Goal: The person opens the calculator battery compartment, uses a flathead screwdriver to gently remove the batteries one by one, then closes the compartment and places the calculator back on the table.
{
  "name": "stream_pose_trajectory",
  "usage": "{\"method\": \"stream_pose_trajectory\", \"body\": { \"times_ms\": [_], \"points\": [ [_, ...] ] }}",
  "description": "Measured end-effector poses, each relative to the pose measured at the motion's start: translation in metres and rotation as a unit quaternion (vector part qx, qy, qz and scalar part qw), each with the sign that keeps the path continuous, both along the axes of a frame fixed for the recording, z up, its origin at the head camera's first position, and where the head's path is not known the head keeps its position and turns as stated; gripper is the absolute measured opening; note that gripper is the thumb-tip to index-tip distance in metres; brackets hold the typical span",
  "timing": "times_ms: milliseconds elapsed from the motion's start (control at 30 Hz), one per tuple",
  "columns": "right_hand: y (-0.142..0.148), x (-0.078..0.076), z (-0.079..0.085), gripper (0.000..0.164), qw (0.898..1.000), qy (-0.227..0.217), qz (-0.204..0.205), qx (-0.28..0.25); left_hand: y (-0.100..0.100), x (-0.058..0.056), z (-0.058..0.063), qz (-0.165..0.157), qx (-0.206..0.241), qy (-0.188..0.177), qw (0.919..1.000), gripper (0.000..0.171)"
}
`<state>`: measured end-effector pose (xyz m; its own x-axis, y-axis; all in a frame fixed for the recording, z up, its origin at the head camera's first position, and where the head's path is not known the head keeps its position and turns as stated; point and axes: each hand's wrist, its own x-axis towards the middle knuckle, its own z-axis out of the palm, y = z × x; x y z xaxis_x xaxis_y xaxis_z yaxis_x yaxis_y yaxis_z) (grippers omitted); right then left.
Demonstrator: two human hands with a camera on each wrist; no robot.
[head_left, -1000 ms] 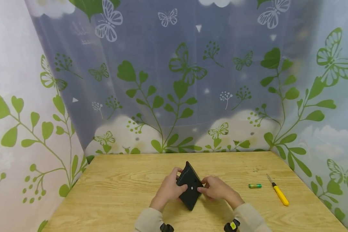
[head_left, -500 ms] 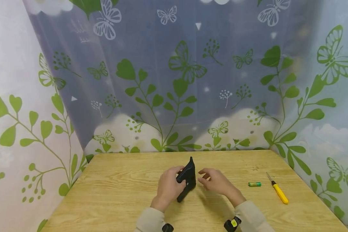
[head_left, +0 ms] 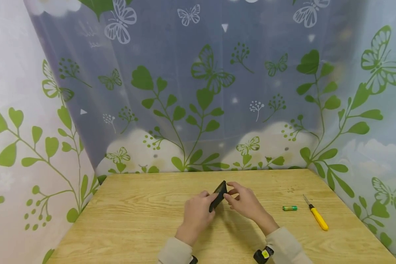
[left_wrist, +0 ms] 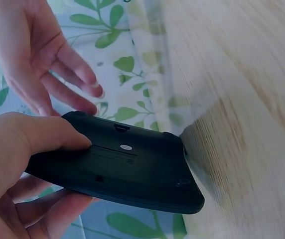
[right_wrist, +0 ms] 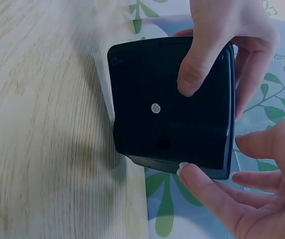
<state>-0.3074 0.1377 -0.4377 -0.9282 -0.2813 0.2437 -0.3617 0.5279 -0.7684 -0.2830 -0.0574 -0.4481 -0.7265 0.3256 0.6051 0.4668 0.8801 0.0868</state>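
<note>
A flat black device (head_left: pixel 219 196), shaped like a desk calculator, is held tilted above the table by my left hand (head_left: pixel 198 214). The left thumb presses on its back, and the other fingers curl around the opposite side. In the left wrist view the device's back (left_wrist: pixel 132 172) shows a small pale oval sticker, a recess at one edge and corner feet. My right hand (head_left: pixel 245 201) is at the device's far edge. In the right wrist view the right hand (right_wrist: pixel 262 194) has its fingertips at the lower edge and corner, fairly straight. The device's front is mostly hidden.
To the right on the wooden table (head_left: pixel 135 216) lies a green battery (head_left: pixel 289 208). Beside it is a screwdriver (head_left: pixel 316 216) with a yellow handle. A printed cloth (head_left: pixel 171 110) with leaves and butterflies hangs behind the table.
My left hand has turned the device from its back facing up to a steep tilt and moved it away from me. The right hand let go of its edge, then came back to it.
</note>
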Motion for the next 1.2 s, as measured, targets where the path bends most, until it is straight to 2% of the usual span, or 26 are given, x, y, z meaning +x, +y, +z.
{"method": "stream_pose_trajectory", "body": {
  "times_ms": [167,333,467,700,800,900,967,1100,1200],
  "points": [
    [-0.002,-0.001,-0.001,0.050,1.000,-0.007,0.009,-0.023,0.005,0.004,0.001,-0.024,-0.008,-0.014,0.9996,0.044],
    [-0.002,0.000,0.001,0.045,0.999,-0.021,0.012,-0.031,0.006,0.004,0.000,-0.064,0.027,-0.051,0.9963,0.041],
    [-0.001,0.000,0.003,0.037,0.999,-0.031,-0.001,-0.028,0.006,0.005,0.001,-0.087,0.039,-0.092,0.9912,0.044],
    [0.001,-0.001,0.003,0.025,0.999,-0.042,-0.026,-0.011,0.007,0.006,0.003,-0.104,0.041,-0.161,0.9806,0.055],
    [0.001,-0.001,0.004,0.025,0.998,-0.056,-0.031,-0.014,0.002,0.005,0.004,-0.117,0.054,-0.224,0.9660,0.063],
    [0.001,0.000,0.005,0.026,0.997,-0.069,-0.034,-0.021,-0.006,0.001,0.008,-0.126,0.096,-0.303,0.9397,0.065],
    [0.000,0.000,0.005,0.027,0.996,-0.077,-0.036,-0.029,-0.011,-0.002,0.011,-0.122,0.128,-0.337,0.9248,0.064],
    [-0.001,0.002,0.006,0.026,0.994,-0.090,-0.033,-0.047,-0.019,-0.008,0.011,-0.108,0.174,-0.361,0.9098,0.059],
    [-0.001,0.003,0.007,0.025,0.993,-0.093,-0.026,-0.062,-0.024,-0.010,0.007,-0.092,0.202,-0.378,0.8986,0.063]
  ]
}}
